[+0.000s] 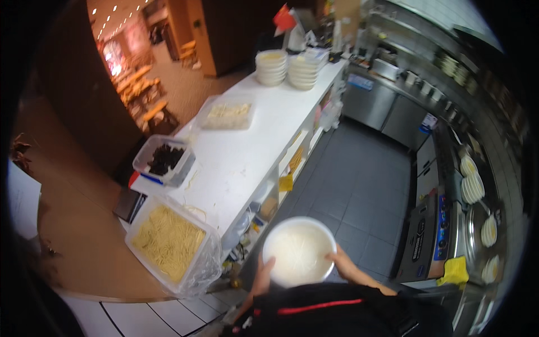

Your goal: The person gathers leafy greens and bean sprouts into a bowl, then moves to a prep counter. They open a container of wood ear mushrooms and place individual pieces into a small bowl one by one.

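Observation:
Both of my hands hold a round white tub (300, 252) in front of my dark clothing, above the floor. Its contents look pale and whitish; I cannot tell what they are. My left hand (263, 276) grips the left rim, thumb over the edge. At the right rim, my right hand (340, 262) holds on in the same way. To the left, a plastic container of yellow noodles (168, 242), with clear plastic film (202, 271) around its side, rests at the near end of the white counter (236, 164).
A clear container with dark food (166, 160) and a container with pale food (227, 116) stand on the counter. Stacked white bowls (271, 69) are at its far end. Right are a stainless cooking unit (421, 240), a yellow cloth (454, 271) and more bowls (472, 188). Grey tiled floor (353, 181) lies between.

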Demonstrator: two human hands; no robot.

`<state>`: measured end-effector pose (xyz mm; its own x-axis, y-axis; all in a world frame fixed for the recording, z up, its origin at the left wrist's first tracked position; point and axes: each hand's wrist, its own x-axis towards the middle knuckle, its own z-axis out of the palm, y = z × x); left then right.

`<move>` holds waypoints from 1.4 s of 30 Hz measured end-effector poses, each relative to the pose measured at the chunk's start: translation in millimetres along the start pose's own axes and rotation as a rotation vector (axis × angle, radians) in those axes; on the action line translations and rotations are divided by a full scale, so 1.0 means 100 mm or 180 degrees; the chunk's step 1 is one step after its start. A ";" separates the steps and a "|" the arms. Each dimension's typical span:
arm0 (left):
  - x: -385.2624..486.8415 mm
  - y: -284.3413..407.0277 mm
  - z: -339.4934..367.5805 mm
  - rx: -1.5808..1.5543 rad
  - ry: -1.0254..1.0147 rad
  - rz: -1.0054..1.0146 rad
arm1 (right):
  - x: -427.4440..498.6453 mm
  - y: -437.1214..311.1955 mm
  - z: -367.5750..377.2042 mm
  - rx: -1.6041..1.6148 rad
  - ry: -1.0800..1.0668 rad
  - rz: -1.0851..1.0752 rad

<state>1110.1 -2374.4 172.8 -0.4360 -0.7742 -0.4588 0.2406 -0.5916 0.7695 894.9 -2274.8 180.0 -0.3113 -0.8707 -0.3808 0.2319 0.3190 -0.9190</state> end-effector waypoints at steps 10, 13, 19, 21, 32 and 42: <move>2.44 1.70 0.39 0.1080 0.0361 0.1013 | 2.77 -1.49 -0.43 0.0315 -0.0056 0.0008; 2.96 2.25 -0.23 0.2782 0.1741 0.2115 | 3.56 -1.73 -0.56 0.0231 -0.0207 0.0092; 3.60 2.23 -1.04 0.5204 0.2120 0.1548 | 4.81 -2.06 -0.84 0.0168 -0.0311 0.0032; 3.74 2.07 -1.17 0.5894 0.2136 0.1136 | 5.12 -2.18 -0.85 0.0133 -0.0377 0.0283; 3.05 1.91 -1.00 0.5373 0.3760 0.1728 | 5.83 -2.22 -0.65 0.0336 -0.0206 0.0119; 3.57 2.62 -1.00 0.5091 0.3832 0.1689 | 6.04 -2.21 -0.27 0.0448 0.0008 0.0016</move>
<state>1103.9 -2828.2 165.9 0.2268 -0.8867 0.4028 -0.9654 -0.1501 0.2131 630.5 -2860.5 150.1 -0.3123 -0.8682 -0.3857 0.3603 0.2675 -0.8937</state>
